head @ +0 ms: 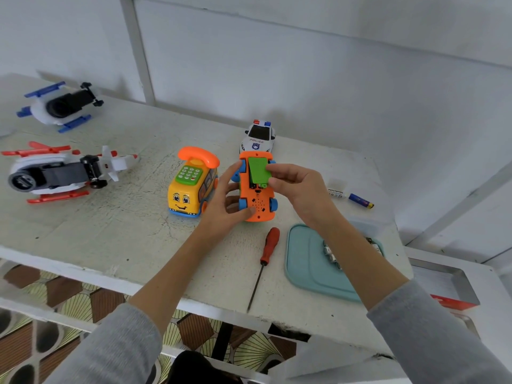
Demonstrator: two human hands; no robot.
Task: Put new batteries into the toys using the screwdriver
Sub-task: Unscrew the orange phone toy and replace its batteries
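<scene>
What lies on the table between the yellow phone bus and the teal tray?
In the head view, the red-handled screwdriver lies between the yellow phone bus and the teal tray, beside the tray's left edge.

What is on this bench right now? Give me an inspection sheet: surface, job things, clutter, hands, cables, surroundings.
Surface: scuffed white-painted table.
Job things: orange toy car with blue wheels held underside up; green plastic battery cover over its compartment; red-handled screwdriver lying near the front edge; teal plastic tray holding batteries; blue loose battery beyond it.
Clutter: yellow toy phone bus with orange handset; white police car; red-and-white toy helicopter; blue-and-white toy helicopter.
Hands: left hand holds the car; right hand pinches the cover.
Cables: nothing seen.
Surroundings: white wall; patterned floor below.
</scene>
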